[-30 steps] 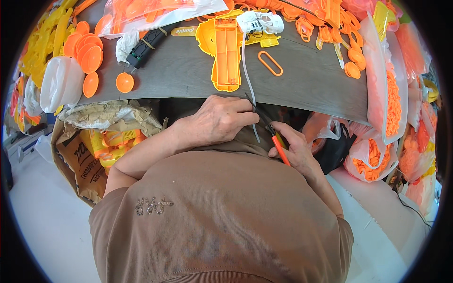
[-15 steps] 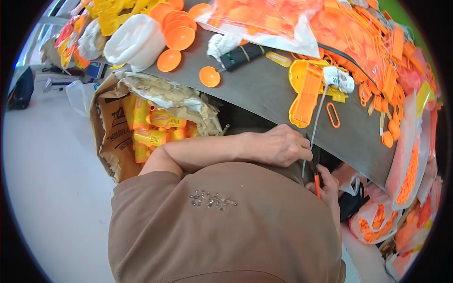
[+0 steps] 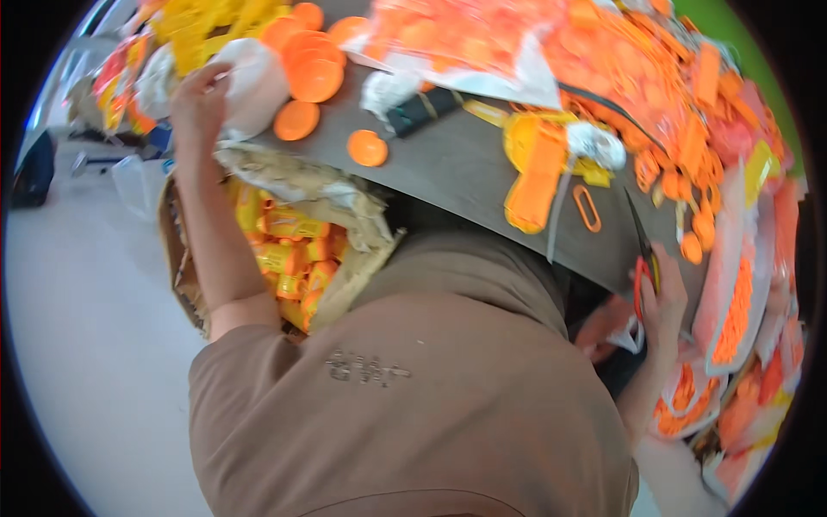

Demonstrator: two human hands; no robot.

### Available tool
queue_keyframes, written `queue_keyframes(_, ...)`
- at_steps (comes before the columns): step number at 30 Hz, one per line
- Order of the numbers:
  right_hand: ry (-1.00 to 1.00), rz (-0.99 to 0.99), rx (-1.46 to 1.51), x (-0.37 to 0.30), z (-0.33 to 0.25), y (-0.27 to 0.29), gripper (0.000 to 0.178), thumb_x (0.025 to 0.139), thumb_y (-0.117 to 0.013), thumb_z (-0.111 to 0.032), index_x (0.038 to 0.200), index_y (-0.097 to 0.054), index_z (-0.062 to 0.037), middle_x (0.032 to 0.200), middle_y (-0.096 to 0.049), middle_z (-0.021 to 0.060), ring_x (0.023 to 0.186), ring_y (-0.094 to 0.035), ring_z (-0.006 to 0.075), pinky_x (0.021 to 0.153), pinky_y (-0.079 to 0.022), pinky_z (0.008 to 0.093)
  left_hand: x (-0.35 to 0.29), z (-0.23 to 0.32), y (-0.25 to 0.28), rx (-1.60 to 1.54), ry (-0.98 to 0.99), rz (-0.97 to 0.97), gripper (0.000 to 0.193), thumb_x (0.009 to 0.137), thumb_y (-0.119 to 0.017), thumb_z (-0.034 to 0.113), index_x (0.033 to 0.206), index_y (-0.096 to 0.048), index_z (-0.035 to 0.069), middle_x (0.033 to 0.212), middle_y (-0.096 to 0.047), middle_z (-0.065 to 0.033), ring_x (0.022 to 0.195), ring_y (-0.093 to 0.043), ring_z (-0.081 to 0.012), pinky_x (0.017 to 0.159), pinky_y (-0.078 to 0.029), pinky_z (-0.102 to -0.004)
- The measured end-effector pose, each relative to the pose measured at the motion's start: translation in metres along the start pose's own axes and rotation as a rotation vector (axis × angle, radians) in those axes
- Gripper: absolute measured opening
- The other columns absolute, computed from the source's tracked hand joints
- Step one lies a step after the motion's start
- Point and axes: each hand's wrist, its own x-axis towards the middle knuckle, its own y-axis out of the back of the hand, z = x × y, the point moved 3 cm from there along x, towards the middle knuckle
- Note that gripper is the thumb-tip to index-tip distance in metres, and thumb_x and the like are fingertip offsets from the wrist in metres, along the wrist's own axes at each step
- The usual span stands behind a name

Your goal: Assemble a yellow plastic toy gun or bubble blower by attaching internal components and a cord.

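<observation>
My left hand (image 3: pixel 200 103) is raised at the far left, beside the white bag (image 3: pixel 257 90). Its fingers are bent together, and what they hold, if anything, is hidden. At the table's right edge my right hand (image 3: pixel 668 302) grips scissors (image 3: pixel 644 267) with red and yellow handles, the dark blades pointing up over the tabletop. Left of the scissors, an orange plastic piece (image 3: pixel 536 185) lies against a yellow plastic part (image 3: pixel 519 142). From a white wrapped bundle (image 3: pixel 596 146) next to them, a thin pale strip (image 3: pixel 560 207) runs down across the near table edge.
Orange cups (image 3: pixel 314 77) sit on the grey table (image 3: pixel 448 164) near a dark banded bundle (image 3: pixel 425 112). Orange plastic parts heap up at the right (image 3: pixel 689 129). A torn paper sack (image 3: pixel 366 233) of yellow and orange pieces stands below my left arm. Bags hang at the right.
My left hand has left the strip at the near table edge and swung far left to the white bag. My right hand has moved right and up with the scissors.
</observation>
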Motion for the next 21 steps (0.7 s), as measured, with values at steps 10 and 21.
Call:
queue_keyframes(10, 0.083, 0.251, -0.226, 0.018, -0.017, -0.006, 0.039, 0.077, -0.061, -0.004, 0.116, -0.055, -0.0059, 0.098, -0.054, 0.0135, 0.094, -0.052, 0.0327, 0.081, -0.042, 0.0401, -0.038, 0.16, 0.01, -0.375, -0.47, 0.291, 0.027, 0.078, -0.056, -0.008, 0.099, -0.067, 0.003, 0.091, -0.063, -0.008, 0.078, -0.058, -0.016, 0.072, -0.047, -0.0268)
queue_keyframes(21, 0.521, 0.299, 0.131, 0.006, -0.085, -0.078, 0.025, 0.068, -0.07, -0.015, 0.088, -0.058, -0.0055, 0.088, -0.053, 0.0063, 0.08, -0.052, 0.0231, 0.071, -0.038, 0.0381, -0.134, 0.332, -0.067, -0.722, -1.23, -0.635, 0.023, 0.064, -0.063, 0.001, 0.087, -0.061, 0.0, 0.089, -0.058, -0.0079, 0.092, -0.053, -0.0238, 0.095, -0.034, -0.0454)
